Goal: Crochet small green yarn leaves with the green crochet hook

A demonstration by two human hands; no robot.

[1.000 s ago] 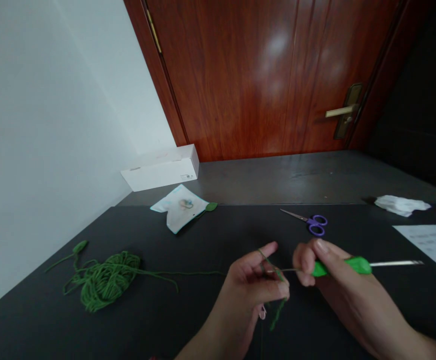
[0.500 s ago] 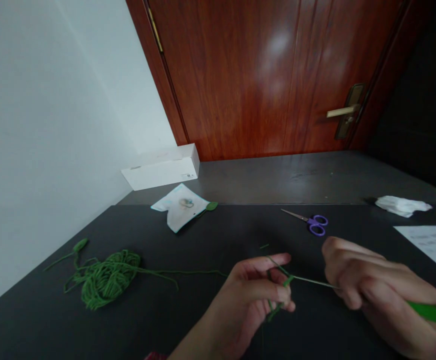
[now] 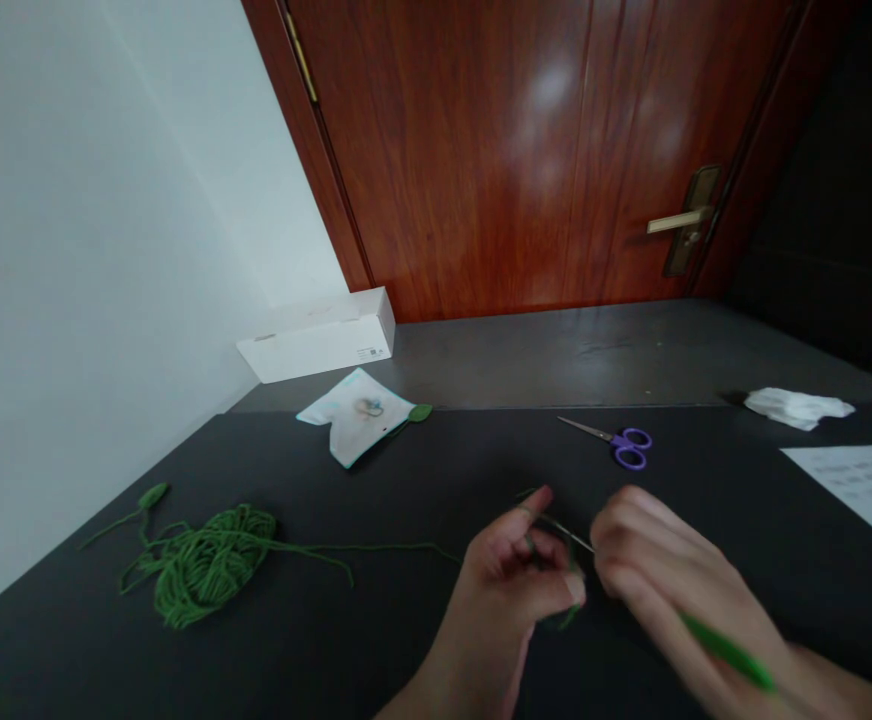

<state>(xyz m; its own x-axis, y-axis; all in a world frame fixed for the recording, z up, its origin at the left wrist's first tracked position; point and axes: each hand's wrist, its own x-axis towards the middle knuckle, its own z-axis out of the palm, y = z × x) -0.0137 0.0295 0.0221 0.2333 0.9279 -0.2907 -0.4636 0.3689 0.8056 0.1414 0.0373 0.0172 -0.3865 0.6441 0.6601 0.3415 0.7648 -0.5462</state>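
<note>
My left hand [image 3: 518,570] pinches a small piece of green crochet work [image 3: 572,605] between thumb and fingers, and a strand of yarn runs over the raised index finger. Close on its right, my right hand [image 3: 661,570] is closed around a crochet hook with a green handle [image 3: 728,650]. The hook's thin metal shaft [image 3: 567,532] points left to the yarn near the left index finger; its tip is blurred. From a ball of green yarn [image 3: 215,560] at the left, a strand leads across the table to my left hand.
Purple-handled scissors [image 3: 623,445] lie beyond my hands. A white packet [image 3: 365,415] with a green leaf piece [image 3: 421,412] lies farther left, before a white box [image 3: 323,340]. Crumpled tissue [image 3: 797,407] and a printed sheet [image 3: 863,485] are at right. Another green piece [image 3: 153,495] lies by the ball.
My right hand has moved left with the crochet hook, close to my left hand. The hook's shaft now reaches the yarn by the left index finger, and its handle tilts more steeply.
</note>
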